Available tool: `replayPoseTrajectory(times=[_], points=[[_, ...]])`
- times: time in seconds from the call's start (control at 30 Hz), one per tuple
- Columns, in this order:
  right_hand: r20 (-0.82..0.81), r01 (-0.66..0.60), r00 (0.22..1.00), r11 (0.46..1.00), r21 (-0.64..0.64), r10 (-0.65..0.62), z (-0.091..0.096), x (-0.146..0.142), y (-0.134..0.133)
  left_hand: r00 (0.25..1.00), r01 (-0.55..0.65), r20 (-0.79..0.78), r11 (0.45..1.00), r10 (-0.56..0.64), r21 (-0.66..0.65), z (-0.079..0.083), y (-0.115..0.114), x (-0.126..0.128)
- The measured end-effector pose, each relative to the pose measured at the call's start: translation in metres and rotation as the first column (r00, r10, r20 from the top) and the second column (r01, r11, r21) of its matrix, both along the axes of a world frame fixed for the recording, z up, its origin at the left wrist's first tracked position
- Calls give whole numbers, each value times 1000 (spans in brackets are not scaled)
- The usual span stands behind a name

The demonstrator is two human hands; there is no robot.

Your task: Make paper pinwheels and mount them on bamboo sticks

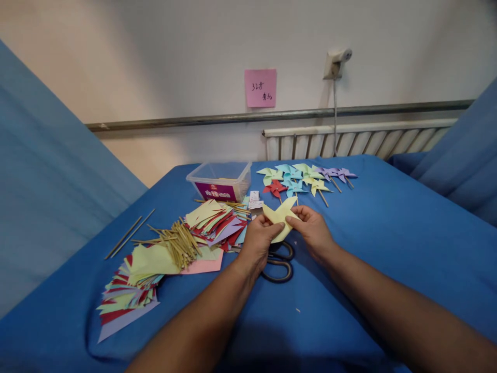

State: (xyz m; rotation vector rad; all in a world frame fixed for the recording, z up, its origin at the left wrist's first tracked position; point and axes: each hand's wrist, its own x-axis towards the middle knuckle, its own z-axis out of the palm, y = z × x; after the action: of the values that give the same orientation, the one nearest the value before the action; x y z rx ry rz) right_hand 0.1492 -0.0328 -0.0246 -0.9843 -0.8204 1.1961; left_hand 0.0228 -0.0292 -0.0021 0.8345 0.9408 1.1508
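Between my two hands, above the blue cloth, is a pale yellow paper pinwheel (280,215) with pointed blades and no stick visible on it. My left hand (257,239) pinches its left side, the thumb lying across the paper. On the other side my right hand (311,231) grips the right edge between thumb and fingers. Black-handled scissors (280,271) lie just below the paper, their blades hidden behind my left hand. Left of my hands spreads a pile of coloured paper pieces (219,223), and a heap of thin wooden sticks (180,243) rests beside it.
Several finished pinwheels (293,187) on sticks lie at the back. A clear plastic box (240,178) stands behind the paper pile, with small white boxes (254,200) near it. More fanned paper (130,298) lies front left, and two loose sticks (130,235) lie at the far left.
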Motion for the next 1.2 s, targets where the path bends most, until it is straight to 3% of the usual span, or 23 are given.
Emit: replayPoseTrajectory(times=[0.23, 0.53, 0.83, 1.2], points=[[-172, -116, 979, 993, -33, 109, 6, -8, -8, 999, 8, 38, 997, -5, -71, -3, 0, -2], [-202, -147, 971, 987, -71, 130, 4, -8, -9, 999, -2, 37, 997, 4, -79, -1, 0, -4], [-191, -137, 973, 990, -28, 129, -9, -2, -3, 1000, 31, -1, 994, -31, -108, -8, 7, -4], [-277, -121, 955, 991, -49, 103, -14, 14, 13, 992, 10, -128, 998, -17, -56, 1, 20, 20]])
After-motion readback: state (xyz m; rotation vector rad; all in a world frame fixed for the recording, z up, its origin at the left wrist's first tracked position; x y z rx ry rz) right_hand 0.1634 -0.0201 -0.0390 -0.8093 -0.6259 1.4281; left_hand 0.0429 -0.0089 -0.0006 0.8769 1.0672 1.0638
